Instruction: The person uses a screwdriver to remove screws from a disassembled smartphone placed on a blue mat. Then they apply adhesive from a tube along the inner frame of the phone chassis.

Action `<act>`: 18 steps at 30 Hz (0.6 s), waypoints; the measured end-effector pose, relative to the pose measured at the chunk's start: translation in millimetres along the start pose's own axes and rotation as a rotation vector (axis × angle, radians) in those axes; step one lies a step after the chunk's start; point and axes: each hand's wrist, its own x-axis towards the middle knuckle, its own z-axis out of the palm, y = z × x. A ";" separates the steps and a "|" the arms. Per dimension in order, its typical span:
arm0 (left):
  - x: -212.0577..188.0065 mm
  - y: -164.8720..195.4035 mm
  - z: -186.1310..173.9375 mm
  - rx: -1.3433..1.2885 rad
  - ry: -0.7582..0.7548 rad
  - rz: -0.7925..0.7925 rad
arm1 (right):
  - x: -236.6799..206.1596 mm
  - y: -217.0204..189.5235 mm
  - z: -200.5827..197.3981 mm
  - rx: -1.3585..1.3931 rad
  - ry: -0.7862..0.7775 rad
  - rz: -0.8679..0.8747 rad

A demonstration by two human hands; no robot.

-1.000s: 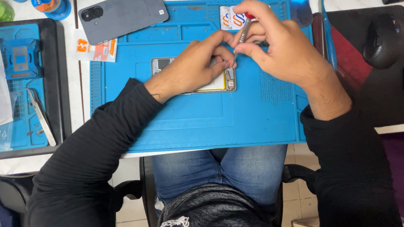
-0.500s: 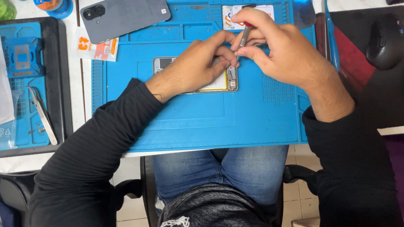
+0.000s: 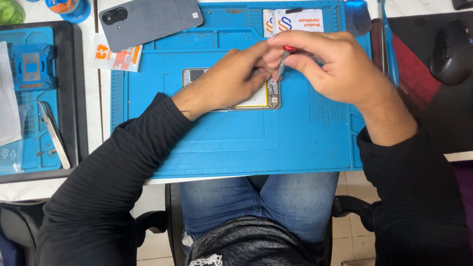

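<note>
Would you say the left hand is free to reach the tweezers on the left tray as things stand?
Probably not at once: the left hand rests on the opened phone, steadying it. The tweezers lie uncovered on the tray, so the path looks clear once it lets go.
</note>
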 end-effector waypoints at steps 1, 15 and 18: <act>-0.4 0.1 -0.6 -0.028 -0.008 -0.009 | 0.4 0.1 1.2 -0.078 0.044 0.009; -9.7 -24.5 -71.3 0.354 0.400 0.006 | -1.9 0.9 10.2 -0.201 0.116 0.094; -11.4 -34.1 -73.9 0.436 0.375 0.046 | -2.3 1.3 9.4 -0.109 0.080 -0.042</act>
